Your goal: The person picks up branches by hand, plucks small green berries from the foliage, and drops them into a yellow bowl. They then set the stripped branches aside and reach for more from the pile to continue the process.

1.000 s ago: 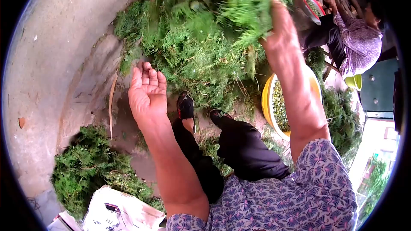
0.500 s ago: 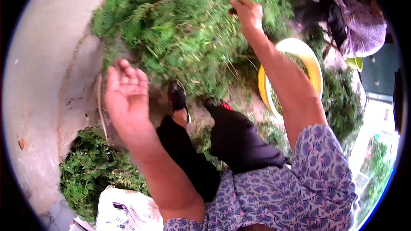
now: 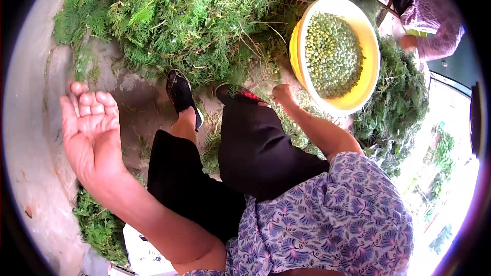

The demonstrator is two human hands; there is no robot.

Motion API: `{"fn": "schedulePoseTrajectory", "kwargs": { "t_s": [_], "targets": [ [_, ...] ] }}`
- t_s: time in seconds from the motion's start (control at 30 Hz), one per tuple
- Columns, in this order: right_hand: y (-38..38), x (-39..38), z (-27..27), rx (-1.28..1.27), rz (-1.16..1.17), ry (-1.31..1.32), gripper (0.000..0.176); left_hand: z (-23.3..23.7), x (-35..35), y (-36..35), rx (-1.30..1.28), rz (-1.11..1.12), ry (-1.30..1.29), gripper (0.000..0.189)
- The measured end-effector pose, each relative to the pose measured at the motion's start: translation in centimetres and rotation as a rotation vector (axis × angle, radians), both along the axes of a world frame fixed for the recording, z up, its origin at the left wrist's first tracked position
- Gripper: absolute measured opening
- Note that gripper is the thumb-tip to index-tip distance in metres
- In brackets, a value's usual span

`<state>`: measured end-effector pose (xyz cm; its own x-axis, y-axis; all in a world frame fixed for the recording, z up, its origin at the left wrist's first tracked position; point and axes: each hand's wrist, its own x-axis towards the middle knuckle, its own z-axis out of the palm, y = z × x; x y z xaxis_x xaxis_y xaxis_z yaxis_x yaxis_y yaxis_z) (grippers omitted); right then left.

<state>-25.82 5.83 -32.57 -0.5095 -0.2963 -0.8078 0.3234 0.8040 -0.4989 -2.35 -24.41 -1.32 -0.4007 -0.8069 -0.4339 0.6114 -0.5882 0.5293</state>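
My left hand (image 3: 92, 133) is raised at the left, palm up, with its fingers loosely bent and nothing in it. My right hand (image 3: 284, 95) is low, beside my shoe and just left of a yellow tub (image 3: 303, 66). Its fingers are closed, and I cannot make out what is between them. Small round green cones or berries (image 3: 332, 53) fill much of the tub. A large heap of cut, feathery evergreen branches (image 3: 199, 25) lies in front of my feet.
Another person's arm (image 3: 437, 41) and dark-clad legs show at the upper right. More evergreen branches (image 3: 391, 102) lie right of the tub, with another pile (image 3: 99, 225) at lower left. A white sack-like item (image 3: 146, 250) is behind me; concrete floor (image 3: 30, 138) runs along the left.
My right hand has come down from over the branch heap to beside the tub. The left hand has shifted left in view. The tub's contents now show fully as the view has moved.
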Motion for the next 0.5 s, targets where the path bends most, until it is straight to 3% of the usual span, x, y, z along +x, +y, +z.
{"fn": "schedulePoseTrajectory", "kwargs": {
  "t_s": [0.07, 0.17, 0.23, 0.27, 0.33, 0.37, 0.4, 0.43, 0.5],
  "targets": [
    [0.1, -0.1, -1.7, -0.065, 0.311, 0.721, 0.035, 0.2, -0.7, 0.3, 0.017, 0.034, -0.055, 0.019],
    [-6.5, -1.6, 1.2, -0.321, 0.366, 0.985, 0.043, 0.3, -1.4, 0.6, -0.029, -0.002, -0.059, 0.023],
    [-10.8, -3.2, 0.7, -0.324, 0.382, 1.029, 0.055, 0.4, -1.8, 0.8, -0.034, -0.007, -0.055, 0.023],
    [-12.6, -3.8, 0.0, -0.253, 0.317, 0.998, 0.065, 0.4, -2.1, 0.9, -0.034, -0.017, -0.05, 0.023],
    [-16.2, -5.0, -0.1, 0.002, 0.367, 0.72, 0.066, 0.6, -2.7, 1.2, -0.02, -0.006, -0.055, 0.023],
    [-17.4, -5.4, -0.7, 0.007, 0.32, 0.525, 0.061, 0.6, -2.9, 1.2, -0.022, -0.007, -0.061, 0.023],
    [-18.5, -5.4, -0.8, 0.009, 0.274, 0.331, 0.056, 0.6, -3.1, 1.3, -0.026, -0.005, -0.066, 0.023],
    [-18.8, -4.7, -0.9, -0.326, -0.164, -0.11, 0.042, 0.6, -3.2, 1.3, -0.034, -0.006, -0.073, 0.022],
    [-19.6, -3.8, 0.0, -0.311, -0.201, -0.312, 0.03, 0.6, -3.4, 1.4, -0.035, 0.004, -0.085, 0.022]
  ]
}}
